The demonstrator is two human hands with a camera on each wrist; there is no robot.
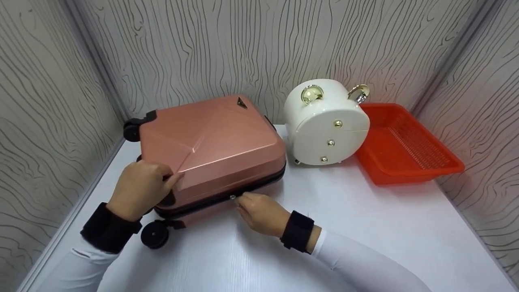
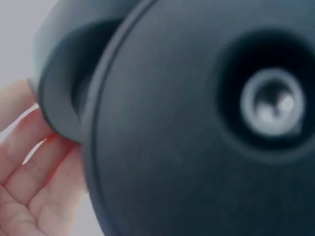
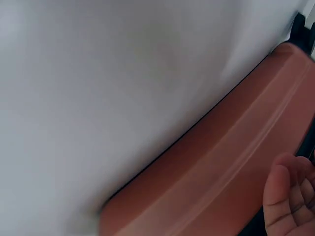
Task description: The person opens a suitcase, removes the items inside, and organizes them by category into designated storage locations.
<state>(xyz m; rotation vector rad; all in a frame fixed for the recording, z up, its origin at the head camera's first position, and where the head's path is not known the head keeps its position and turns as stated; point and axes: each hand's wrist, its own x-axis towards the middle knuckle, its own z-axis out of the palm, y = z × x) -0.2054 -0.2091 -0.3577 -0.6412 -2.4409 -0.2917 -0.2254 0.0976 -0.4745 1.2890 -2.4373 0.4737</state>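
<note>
A pink hard-shell suitcase (image 1: 215, 142) lies flat on the white table, its wheels toward the left. My left hand (image 1: 142, 188) grips its near left corner beside the wheels, thumb on the shell. Up close in the left wrist view is a black wheel (image 2: 162, 147), with the left fingers (image 2: 44, 167) behind it. At the black zipper seam along the near side, my right hand (image 1: 263, 213) pinches the zipper pull (image 1: 232, 197). In the right wrist view the curled right fingers (image 3: 283, 196) lie against the seam; the pull itself is hidden there.
To the right of the suitcase stands a white round case (image 1: 324, 134) with gold knobs and two gold domes, shaped like an alarm clock. A red plastic basket (image 1: 421, 174) sits beyond it at the right. Wood-grain-patterned panels (image 1: 243, 48) enclose the table (image 1: 336, 219) at the back and sides.
</note>
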